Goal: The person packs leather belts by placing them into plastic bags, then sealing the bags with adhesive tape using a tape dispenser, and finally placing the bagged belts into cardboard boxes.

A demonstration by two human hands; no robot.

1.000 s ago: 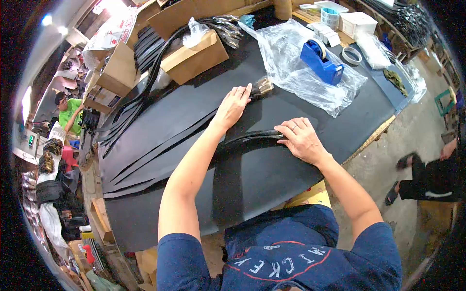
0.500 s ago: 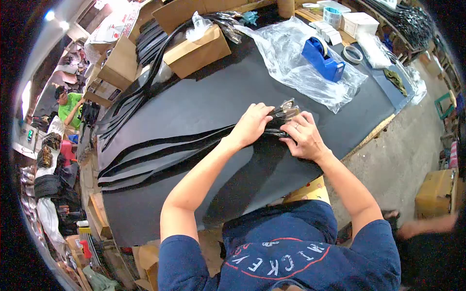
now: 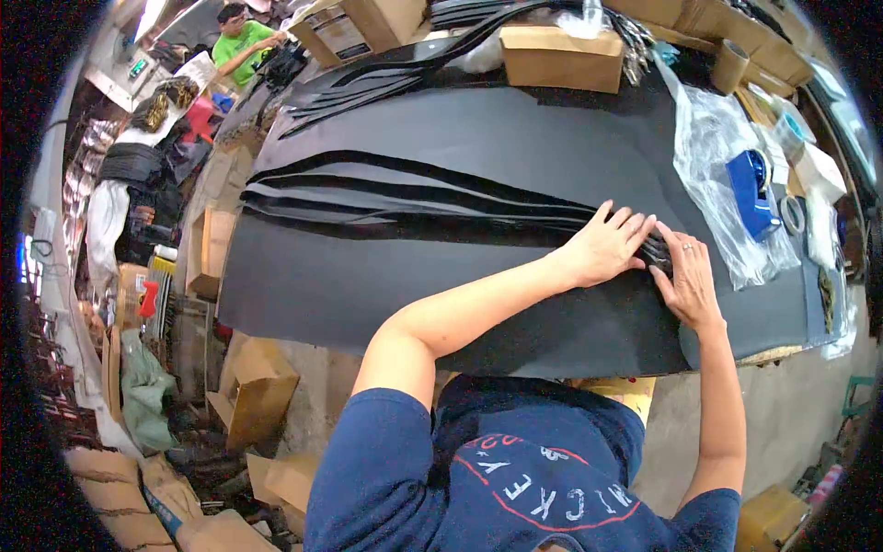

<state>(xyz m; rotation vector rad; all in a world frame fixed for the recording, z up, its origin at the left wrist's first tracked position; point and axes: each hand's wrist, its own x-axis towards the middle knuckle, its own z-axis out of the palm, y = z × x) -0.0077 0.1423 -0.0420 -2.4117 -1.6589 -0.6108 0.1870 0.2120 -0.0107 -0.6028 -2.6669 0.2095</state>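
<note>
A bundle of long black belts [image 3: 441,189] lies across the dark table, its free ends fanned apart at the left. My left hand [image 3: 607,247] is closed over the gathered belts near their right end, fingers across the top. Right beside it, my right hand [image 3: 688,276] grips the end of the same bundle, thumb below and fingers above. Between the two hands, shiny buckle ends [image 3: 655,248] show in part; the rest is hidden under my fingers.
On the table's far side are more belts [image 3: 368,87] and a cardboard box [image 3: 561,60]. A blue tape dispenser [image 3: 752,193] sits on clear plastic sheeting [image 3: 704,138] at the right, by a tape roll [image 3: 791,215]. A co-worker [image 3: 244,44] in green is at the far left.
My view has turned to the left, so the table appears shifted right. Both hands stay on the buckle end of the bundle, which now lies lower against the table, with the buckles more covered.
</note>
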